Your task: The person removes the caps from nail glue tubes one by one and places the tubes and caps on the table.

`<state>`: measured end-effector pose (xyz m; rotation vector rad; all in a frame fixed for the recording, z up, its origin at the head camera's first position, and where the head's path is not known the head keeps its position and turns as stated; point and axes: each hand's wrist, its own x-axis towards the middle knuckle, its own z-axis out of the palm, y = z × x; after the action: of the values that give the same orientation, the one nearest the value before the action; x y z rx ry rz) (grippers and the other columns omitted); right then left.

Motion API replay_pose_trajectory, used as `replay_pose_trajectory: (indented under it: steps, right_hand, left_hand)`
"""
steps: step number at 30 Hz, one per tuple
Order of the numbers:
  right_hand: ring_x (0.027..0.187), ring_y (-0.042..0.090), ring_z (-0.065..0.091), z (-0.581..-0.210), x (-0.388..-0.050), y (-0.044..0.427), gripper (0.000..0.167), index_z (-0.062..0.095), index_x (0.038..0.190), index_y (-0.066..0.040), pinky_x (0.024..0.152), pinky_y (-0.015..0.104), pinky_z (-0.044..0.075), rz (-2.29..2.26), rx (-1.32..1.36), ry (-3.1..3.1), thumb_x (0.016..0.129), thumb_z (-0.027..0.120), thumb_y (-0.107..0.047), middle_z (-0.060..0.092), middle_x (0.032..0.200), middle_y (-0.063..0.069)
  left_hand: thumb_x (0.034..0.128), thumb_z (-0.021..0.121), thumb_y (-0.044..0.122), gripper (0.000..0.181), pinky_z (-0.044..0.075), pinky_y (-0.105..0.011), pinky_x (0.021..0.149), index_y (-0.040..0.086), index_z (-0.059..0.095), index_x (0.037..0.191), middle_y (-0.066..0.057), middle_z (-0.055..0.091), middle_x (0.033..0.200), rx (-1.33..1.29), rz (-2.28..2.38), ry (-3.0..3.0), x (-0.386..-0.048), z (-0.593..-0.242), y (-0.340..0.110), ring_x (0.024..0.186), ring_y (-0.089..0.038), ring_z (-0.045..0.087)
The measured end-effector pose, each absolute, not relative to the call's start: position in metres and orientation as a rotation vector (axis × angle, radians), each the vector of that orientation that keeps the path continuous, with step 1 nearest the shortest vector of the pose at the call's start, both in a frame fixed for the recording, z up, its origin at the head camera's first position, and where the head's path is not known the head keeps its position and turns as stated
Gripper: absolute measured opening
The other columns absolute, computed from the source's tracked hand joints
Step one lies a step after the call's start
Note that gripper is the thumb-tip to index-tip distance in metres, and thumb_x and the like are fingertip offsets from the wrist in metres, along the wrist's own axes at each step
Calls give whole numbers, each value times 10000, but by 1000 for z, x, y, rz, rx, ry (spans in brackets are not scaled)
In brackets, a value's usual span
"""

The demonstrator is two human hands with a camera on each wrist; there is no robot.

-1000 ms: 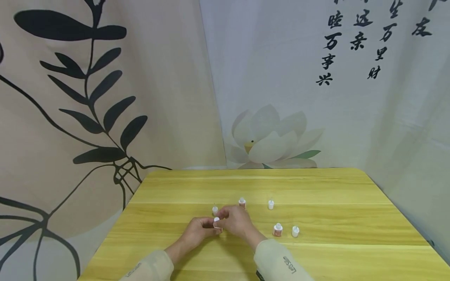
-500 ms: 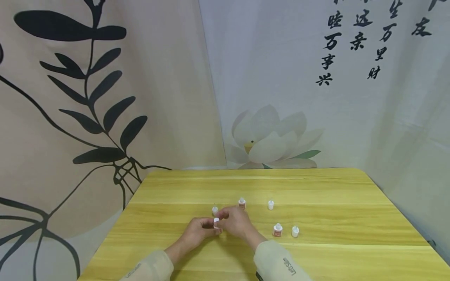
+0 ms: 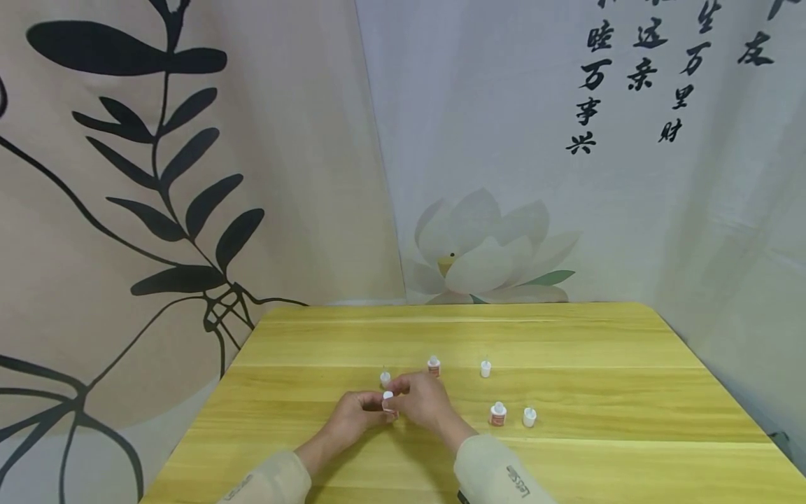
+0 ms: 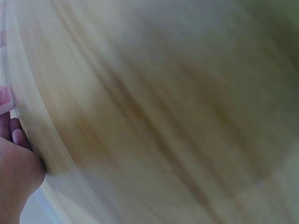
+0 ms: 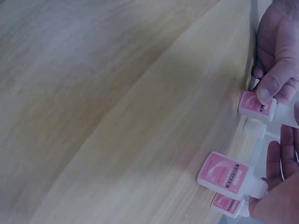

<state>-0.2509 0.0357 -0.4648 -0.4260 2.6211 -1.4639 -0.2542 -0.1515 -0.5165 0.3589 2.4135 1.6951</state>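
Observation:
In the head view, my left hand [image 3: 354, 414] grips a small glue bottle [image 5: 257, 106] with a pink label, holding it upright at the table. My right hand [image 3: 420, 400] pinches that bottle's white top [image 3: 387, 396] between thumb and fingers. Part of the top is hidden behind the fingers. Just behind the hands stands a white cap [image 3: 385, 379] with a thin pin pointing up. A second pink-labelled bottle [image 3: 434, 365] stands beyond the right hand, partly covered by it. The left wrist view catches only an edge of the held bottle [image 4: 5, 100].
A third bottle [image 3: 498, 414] stands right of my right hand, with a pin cap [image 3: 529, 417] beside it. Another pin cap [image 3: 485, 368] stands farther back. The wooden table [image 3: 598, 371] reaches to a printed curtain [image 3: 302, 175] behind it.
Both hands stay at the same spot on the bottle, with barely any finger movement visible. The other bottles and caps have not moved.

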Motion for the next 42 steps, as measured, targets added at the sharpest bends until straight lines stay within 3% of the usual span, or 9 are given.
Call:
replay_pose_trajectory:
  steps: [11, 20, 33, 42]
  right_hand:
    - [1023, 260, 619, -465, -251, 36, 196, 754, 1015, -128, 826, 456, 527, -1456, -437, 2621, 847, 789, -223, 717, 1013, -26]
    - [928, 199, 617, -466, -252, 37, 180, 754, 963, -135, 778, 413, 521, -1429, -451, 2662, 820, 810, -228, 704, 916, -56]
    - [987, 226, 623, -465, -251, 36, 191, 750, 998, -140, 800, 405, 541, -1490, -412, 2582, 829, 803, -211, 713, 992, -37]
    - [920, 198, 614, -466, -252, 36, 184, 749, 966, -130, 756, 400, 526, -1456, -440, 2632, 816, 817, -213, 708, 937, -42]
  left_hand:
    - [829, 812, 185, 214, 524, -304, 829, 64, 757, 997, -29, 737, 966, 332, 1711, 2396, -256, -520, -152, 938, -167, 636]
    - [831, 807, 175, 204, 524, -279, 824, 61, 754, 992, -31, 737, 961, 351, 1709, 2402, -255, -519, -152, 938, -171, 638]
    - [819, 820, 207, 215, 513, -323, 848, 76, 755, 977, -10, 738, 951, 332, 1656, 2458, -256, -518, -152, 932, -159, 637]
    - [819, 821, 208, 226, 519, -310, 845, 77, 752, 990, -17, 737, 966, 333, 1671, 2441, -254, -516, -152, 938, -157, 640]
